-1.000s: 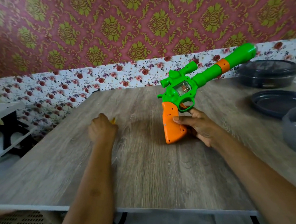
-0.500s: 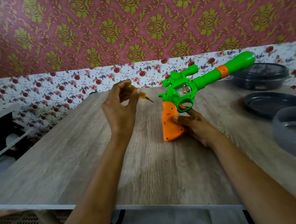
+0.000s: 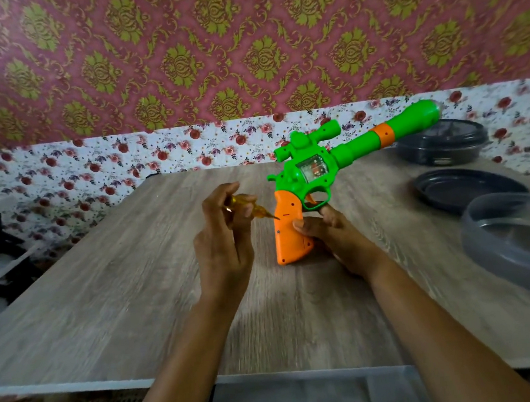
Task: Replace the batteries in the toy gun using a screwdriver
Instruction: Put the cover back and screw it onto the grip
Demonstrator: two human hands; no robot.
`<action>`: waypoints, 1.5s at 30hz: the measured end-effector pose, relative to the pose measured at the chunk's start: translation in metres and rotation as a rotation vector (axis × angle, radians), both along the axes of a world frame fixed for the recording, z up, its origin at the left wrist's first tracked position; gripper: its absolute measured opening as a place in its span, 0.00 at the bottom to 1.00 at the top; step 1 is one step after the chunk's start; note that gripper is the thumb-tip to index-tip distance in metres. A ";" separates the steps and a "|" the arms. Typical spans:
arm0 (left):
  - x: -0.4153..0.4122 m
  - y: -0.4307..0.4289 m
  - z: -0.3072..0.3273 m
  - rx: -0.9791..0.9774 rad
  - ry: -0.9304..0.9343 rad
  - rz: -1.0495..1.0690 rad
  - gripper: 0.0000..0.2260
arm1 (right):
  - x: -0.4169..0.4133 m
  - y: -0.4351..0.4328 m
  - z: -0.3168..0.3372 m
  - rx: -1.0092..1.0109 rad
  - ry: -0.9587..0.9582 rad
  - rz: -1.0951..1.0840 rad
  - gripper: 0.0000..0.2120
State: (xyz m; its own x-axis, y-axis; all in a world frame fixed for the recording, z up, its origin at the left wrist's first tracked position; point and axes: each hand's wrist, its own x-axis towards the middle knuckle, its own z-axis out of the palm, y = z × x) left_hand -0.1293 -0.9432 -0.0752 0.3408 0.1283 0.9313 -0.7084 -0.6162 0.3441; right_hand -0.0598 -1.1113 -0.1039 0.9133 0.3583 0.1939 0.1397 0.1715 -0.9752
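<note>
Both hands are engaged. Left hand (image 3: 225,237) is closed around the amber handle of the screwdriver (image 3: 251,209), with the tip pointing right and meeting the upper left edge of the orange grip (image 3: 288,231). Right hand (image 3: 329,230) grasps the toy gun (image 3: 319,169) low on the grip, thumb across its face and one finger reaching up to the trigger guard. The gun stands on its butt on the bench (image 3: 136,296), green barrel angled up and to the right.

Step in hand, as judged: seating the screwdriver tip to release the battery cover in the grip. Small dark marks on the orange face appear to be screw holes; which one the tip addresses cannot be resolved. The cover looks closed, so the task is at an early stage.

Next move calls for the tip to sit square in the screw head, steady axial pressure, and a firm hold by the right hand so that the gun does not pivot on its butt.

Dark round trays (image 3: 465,186) lie at the right side of the bench, well apart from the gun.
</note>
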 end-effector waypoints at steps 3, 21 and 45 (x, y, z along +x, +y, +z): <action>0.001 0.001 0.000 0.018 -0.023 0.019 0.12 | 0.006 0.000 -0.002 0.008 0.016 -0.002 0.26; 0.001 0.000 -0.002 0.156 0.046 0.059 0.11 | 0.014 0.000 -0.002 -0.032 0.079 -0.040 0.18; 0.000 -0.002 0.000 0.137 0.015 0.061 0.14 | 0.010 0.002 0.004 -0.025 0.106 -0.045 0.17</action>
State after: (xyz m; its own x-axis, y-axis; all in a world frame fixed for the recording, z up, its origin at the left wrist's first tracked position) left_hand -0.1293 -0.9451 -0.0749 0.3503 0.0209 0.9364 -0.6637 -0.6999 0.2639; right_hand -0.0497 -1.1093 -0.1000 0.9435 0.3199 0.0862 0.0421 0.1423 -0.9889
